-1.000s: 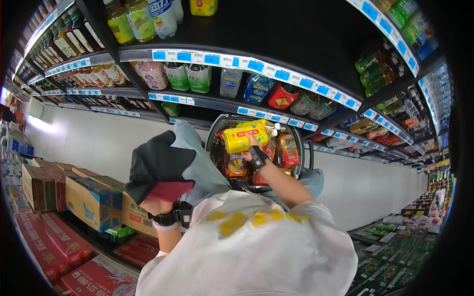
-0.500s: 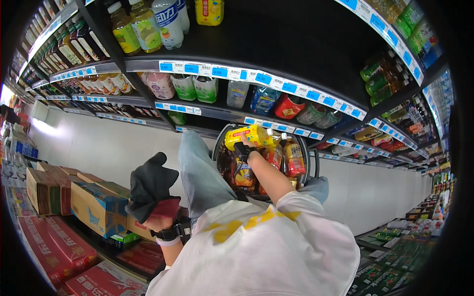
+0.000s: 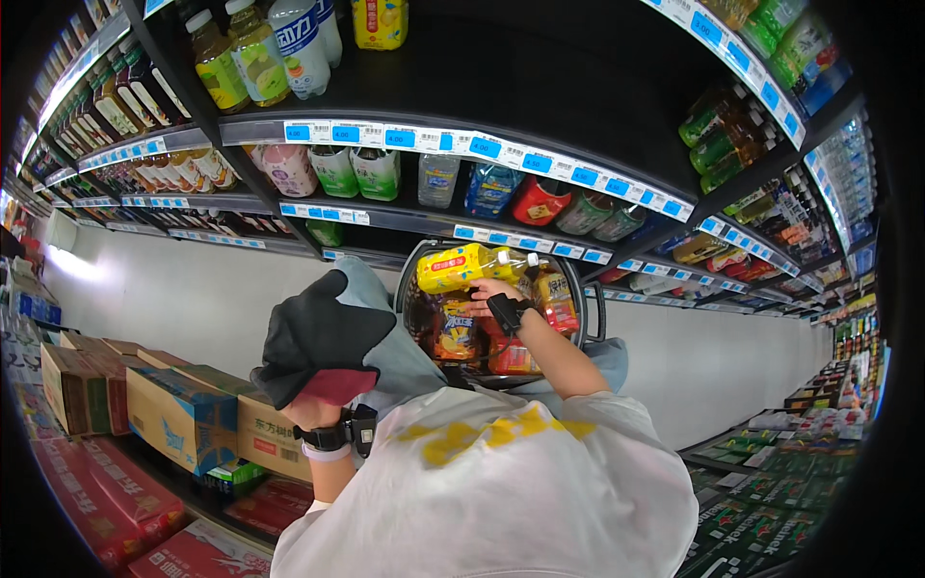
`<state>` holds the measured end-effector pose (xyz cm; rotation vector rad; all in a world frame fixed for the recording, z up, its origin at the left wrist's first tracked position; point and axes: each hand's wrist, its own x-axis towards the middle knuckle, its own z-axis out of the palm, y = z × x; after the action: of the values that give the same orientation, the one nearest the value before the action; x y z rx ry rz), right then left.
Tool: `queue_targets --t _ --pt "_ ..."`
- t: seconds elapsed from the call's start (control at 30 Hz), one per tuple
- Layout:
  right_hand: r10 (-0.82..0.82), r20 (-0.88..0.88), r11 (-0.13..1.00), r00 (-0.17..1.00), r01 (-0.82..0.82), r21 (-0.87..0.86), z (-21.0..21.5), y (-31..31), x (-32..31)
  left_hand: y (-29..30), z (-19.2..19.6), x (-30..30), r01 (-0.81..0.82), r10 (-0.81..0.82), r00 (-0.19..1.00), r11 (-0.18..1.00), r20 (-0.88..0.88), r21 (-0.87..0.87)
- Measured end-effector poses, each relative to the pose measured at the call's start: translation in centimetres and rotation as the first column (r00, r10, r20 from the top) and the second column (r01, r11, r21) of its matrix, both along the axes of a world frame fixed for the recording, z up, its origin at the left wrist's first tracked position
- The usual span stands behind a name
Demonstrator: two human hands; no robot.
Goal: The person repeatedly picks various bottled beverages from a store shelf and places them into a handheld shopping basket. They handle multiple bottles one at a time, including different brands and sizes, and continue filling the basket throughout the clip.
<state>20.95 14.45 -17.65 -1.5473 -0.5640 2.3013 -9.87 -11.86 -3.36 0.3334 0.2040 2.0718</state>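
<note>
Between my knees stands a dark shopping basket [image 3: 592, 301] packed with drink bottles. A yellow drink bottle [image 3: 445, 271] lies on its side across the far part of the load, its cap pointing right. Just below that bottle is my right hand [image 3: 491, 295], fingers stretched out and holding nothing; whether it touches the bottles under it I cannot tell. Nearby in the basket are an orange-labelled bottle [image 3: 455, 329] and a red-and-yellow labelled bottle [image 3: 556, 297]. At the left, my left hand [image 3: 310, 410] is closed on a black cloth [image 3: 323, 332] with a dark red part.
Drink shelves [image 3: 540, 91] run across the far side, with a price-tag strip [image 3: 438, 142] along an edge. Cardboard boxes [image 3: 181, 412] and red cartons [image 3: 106, 486] are stacked at the left. Green cartons [image 3: 761, 511] lie at the right. Pale floor [image 3: 674, 371] stretches along the aisle.
My right hand has come off the yellow bottle and drawn back toward me, fingers spreading. The black cloth in my left hand has swung up and right, over my left leg.
</note>
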Motion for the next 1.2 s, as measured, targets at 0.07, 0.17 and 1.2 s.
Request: queue_targets --t 0.07,0.17,1.2 --pt "-0.005 0.024 0.999 1.000 0.004 0.043 -0.3 0.2 0.3 0.4 0.4 0.1 0.042 -0.041 0.999 0.997 -0.007 0.064" --pt "0.002 0.037 0.997 0.999 0.002 -0.083 2.1 0.0 -1.4 0.5 1.1 0.4 0.069 -0.064 0.997 0.985 -0.038 0.156" --pt "0.166 0.222 -0.052 0.961 -0.216 0.975 38.6 35.4 -27.9 1.6 5.6 2.1 -0.078 0.043 0.994 0.922 -0.100 -0.380"
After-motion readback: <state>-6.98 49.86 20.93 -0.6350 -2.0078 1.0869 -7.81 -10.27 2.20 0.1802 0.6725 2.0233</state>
